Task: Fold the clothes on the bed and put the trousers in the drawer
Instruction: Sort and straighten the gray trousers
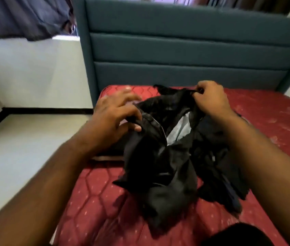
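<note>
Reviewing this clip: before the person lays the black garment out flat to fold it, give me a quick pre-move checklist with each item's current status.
1. Left hand grips the black garment at its edge: ok.
2. Right hand pinches the top edge: ok.
3. Garment spread flat: not ok, it is bunched, grey lining showing.
4. Garment type, trousers or not: cannot tell.
5. Bare red mattress free around the pile for spreading: ok.
6. Drawer in view: not ok, none visible; only the blue headboard behind.

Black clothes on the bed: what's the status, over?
Left hand and right hand both grip black garment, lifted off red mattress. Unfolded. More dark clothes bunched beside it.
</note>
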Tool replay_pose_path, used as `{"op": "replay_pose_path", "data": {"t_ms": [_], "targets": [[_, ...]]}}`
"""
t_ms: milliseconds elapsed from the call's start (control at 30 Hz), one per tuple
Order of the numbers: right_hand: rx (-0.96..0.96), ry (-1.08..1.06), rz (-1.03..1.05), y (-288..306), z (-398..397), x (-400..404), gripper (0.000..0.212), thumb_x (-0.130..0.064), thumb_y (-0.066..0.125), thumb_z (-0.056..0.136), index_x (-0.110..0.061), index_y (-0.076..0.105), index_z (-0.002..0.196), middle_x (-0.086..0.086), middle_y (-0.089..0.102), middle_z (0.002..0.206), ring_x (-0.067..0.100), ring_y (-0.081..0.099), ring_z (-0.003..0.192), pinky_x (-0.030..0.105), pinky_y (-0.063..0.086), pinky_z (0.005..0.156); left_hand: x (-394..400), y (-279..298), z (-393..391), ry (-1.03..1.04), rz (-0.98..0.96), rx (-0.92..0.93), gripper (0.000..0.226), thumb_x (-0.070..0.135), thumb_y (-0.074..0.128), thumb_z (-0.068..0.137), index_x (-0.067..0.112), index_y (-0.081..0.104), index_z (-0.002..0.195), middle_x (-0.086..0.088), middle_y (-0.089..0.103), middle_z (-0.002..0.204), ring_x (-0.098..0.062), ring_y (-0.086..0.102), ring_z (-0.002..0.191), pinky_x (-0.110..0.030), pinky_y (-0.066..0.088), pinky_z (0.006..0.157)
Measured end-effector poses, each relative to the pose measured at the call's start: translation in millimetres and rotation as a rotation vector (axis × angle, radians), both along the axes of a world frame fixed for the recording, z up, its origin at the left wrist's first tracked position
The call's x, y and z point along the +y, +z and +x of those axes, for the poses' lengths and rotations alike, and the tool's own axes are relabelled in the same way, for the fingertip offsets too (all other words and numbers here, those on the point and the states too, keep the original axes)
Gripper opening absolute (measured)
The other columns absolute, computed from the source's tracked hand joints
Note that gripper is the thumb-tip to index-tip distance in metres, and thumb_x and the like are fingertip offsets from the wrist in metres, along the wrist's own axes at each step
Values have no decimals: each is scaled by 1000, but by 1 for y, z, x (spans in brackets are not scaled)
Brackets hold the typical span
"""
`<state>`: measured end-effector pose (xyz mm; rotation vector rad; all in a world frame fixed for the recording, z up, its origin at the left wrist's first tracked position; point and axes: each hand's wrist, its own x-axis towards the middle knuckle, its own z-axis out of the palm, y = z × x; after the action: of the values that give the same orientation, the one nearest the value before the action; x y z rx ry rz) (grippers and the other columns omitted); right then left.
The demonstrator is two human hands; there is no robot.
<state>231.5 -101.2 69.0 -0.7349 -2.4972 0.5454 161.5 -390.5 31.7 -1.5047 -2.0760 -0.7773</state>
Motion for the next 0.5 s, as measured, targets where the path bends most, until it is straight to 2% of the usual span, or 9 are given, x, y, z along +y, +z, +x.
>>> {"op": "replay_pose_path", "data": {"t_ms": [33, 67, 133, 200, 267, 300, 367, 433, 500], "targets": [[-5, 17, 23, 30, 3, 2, 6, -20, 60, 85, -15, 63, 86, 14, 67, 100, 33, 62, 99, 35, 47, 79, 5, 14, 0, -74, -35, 28, 19, 43, 66, 78, 34, 56, 91, 5, 66, 108, -20, 58, 108, -39, 38, 97], [-57, 47, 41, 53, 8, 2, 10, -23, 61, 87, -16, 58, 80, 13, 65, 95, 32, 61, 97, 32, 44, 74, 9, 21, 4, -132, -77, 52, 20, 43, 64, 78, 33, 54, 91, 6, 66, 93, -19, 60, 93, -35, 41, 87], [-180, 119, 0, 75, 19, -8, 16, -27, 61, 91, -18, 53, 79, 8, 58, 87, 29, 59, 87, 29, 38, 64, 16, 14, 16, -210, -136, 53, 19, 43, 64, 78, 29, 57, 88, 6, 63, 78, -16, 54, 78, -30, 41, 72], [-236, 192, -193, 57, 25, -16, 10, -24, 61, 92, -20, 52, 87, 5, 58, 83, 23, 57, 71, 27, 42, 52, 21, -17, 31, -274, -152, 0, 19, 40, 64, 77, 23, 62, 86, 5, 62, 77, -12, 50, 78, -24, 39, 69], [-289, 227, -407, 2, 34, -21, 14, -24, 63, 91, -23, 51, 97, 6, 60, 89, 22, 59, 70, 25, 47, 43, 20, -75, 44, -291, -222, -151, 21, 38, 64, 77, 21, 66, 89, 4, 65, 82, -9, 52, 82, -21, 41, 72], [-362, 243, -436, -36, 41, -25, 25, -28, 65, 89, -26, 50, 108, 7, 61, 97, 23, 61, 77, 27, 51, 46, 15, -117, 49, -274, -293, -259, 21, 36, 65, 78, 22, 68, 92, 5, 67, 87, -9, 54, 86, -21, 45, 76], [-648, 322, -374, -120, 61, -35, 53, -33, 68, 85, -24, 43, 131, 6, 60, 119, 25, 62, 97, 25, 56, 65, -5, -199, 61, -222, -428, -446, 19, 29, 64, 81, 27, 67, 100, 4, 69, 96, -14, 61, 92, -31, 51, 83], [-906, 347, -415, -198, 98, -56, 59, -20, 67, 87, -13, 42, 140, 11, 56, 133, 26, 57, 116, 27, 50, 89, -33, -266, 86, -183, -462, -558, 27, 24, 59, 83, 31, 61, 109, 1, 69, 103, -18, 64, 94, -31, 50, 85], [-950, 330, -387, -254, 130, -65, 63, -17, 69, 85, -11, 42, 142, 11, 51, 140, 26, 52, 125, 30, 43, 100, -50, -298, 108, -116, -434, -549, 28, 27, 53, 85, 32, 59, 112, 3, 66, 111, -15, 62, 100, -29, 52, 82]]}}
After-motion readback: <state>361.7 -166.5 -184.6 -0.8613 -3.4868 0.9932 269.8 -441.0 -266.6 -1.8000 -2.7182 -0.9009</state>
